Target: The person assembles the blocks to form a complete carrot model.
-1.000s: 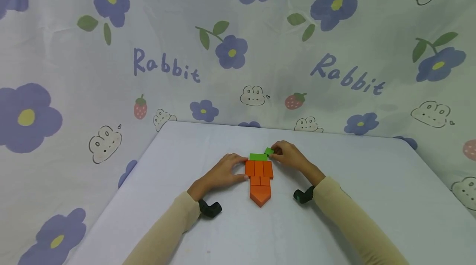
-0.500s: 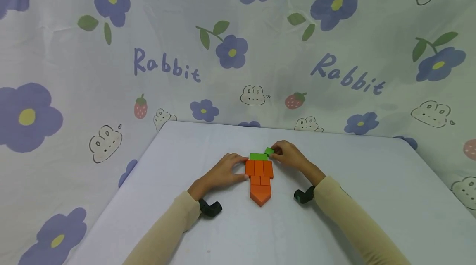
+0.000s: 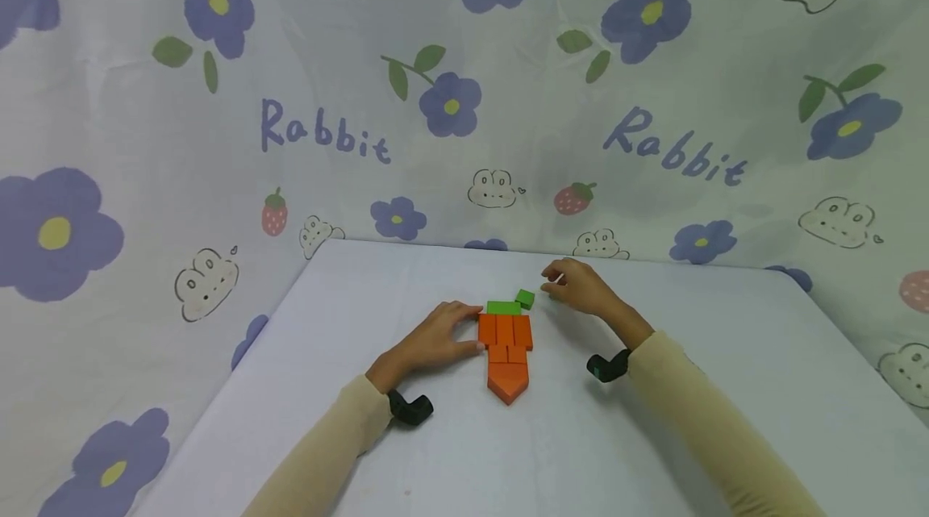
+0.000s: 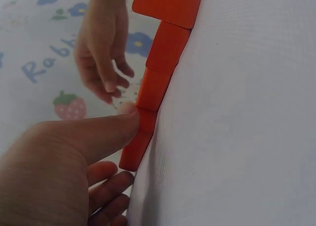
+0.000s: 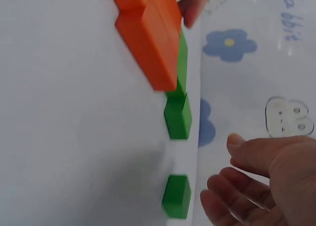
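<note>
An arrow-like shape of orange blocks point(image 3: 506, 331) lies flat on the table, with a long green block point(image 3: 504, 308) along its far end. At that block's right end sits a small green block point(image 3: 526, 299), turned at an angle. My left hand point(image 3: 435, 335) rests at the left side of the orange blocks, thumb near the front and index finger near the back of the leftmost one. Apart from the blocks, my right hand point(image 3: 584, 289) hovers holding nothing, fingers loosely bent. Another small green block point(image 5: 177, 196) stands near it in the right wrist view; the head view does not show it.
White cloth covers the table point(image 3: 689, 388). Behind its far edge hangs a curtain point(image 3: 464, 154) printed with flowers, strawberries and rabbits. A black wrist mount point(image 3: 410, 409) on the left arm and another black mount point(image 3: 608, 366) on the right stick out above the table.
My right hand has let go of the small green block and moved away to the right and back. That block stays beside the long green one. The left hand has not moved.
</note>
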The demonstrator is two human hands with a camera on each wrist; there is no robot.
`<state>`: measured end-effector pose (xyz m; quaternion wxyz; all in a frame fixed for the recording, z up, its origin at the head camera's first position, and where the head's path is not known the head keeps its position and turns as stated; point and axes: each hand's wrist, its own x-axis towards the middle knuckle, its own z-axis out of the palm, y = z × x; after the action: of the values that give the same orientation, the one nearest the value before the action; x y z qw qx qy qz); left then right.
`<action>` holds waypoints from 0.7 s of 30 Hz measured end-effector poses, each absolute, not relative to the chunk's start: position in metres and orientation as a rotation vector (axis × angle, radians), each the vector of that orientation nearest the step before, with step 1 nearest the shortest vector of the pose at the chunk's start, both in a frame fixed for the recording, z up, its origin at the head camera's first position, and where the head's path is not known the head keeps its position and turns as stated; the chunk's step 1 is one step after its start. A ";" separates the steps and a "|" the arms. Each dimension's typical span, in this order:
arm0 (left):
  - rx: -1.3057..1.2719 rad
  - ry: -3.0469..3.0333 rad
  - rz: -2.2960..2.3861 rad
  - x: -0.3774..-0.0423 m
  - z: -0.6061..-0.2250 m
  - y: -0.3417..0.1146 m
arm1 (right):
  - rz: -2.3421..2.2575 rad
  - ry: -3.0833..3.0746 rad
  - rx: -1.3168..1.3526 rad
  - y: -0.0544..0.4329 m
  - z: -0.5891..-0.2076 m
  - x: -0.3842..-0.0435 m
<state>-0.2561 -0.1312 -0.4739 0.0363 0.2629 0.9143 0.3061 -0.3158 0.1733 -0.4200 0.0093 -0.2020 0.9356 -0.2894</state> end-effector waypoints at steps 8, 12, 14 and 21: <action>0.823 2.805 0.930 -0.257 -0.473 -0.132 | -0.887 2.950 -0.453 0.199 -0.431 -0.322; 0.834 2.815 0.931 -0.256 -0.473 -0.132 | -0.875 2.903 -0.418 0.204 -0.438 -0.325; 0.838 2.817 0.939 -0.256 -0.472 -0.132 | -0.856 2.884 -0.432 0.205 -0.439 -0.324; 0.825 2.804 0.957 -0.254 -0.470 -0.131 | -0.675 2.907 -0.639 0.208 -0.441 -0.322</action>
<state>-0.2543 -0.1309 -0.4699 0.0329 0.2680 0.9113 0.3110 -0.3217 0.2084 -0.4414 0.0450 -0.2091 0.9515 -0.2210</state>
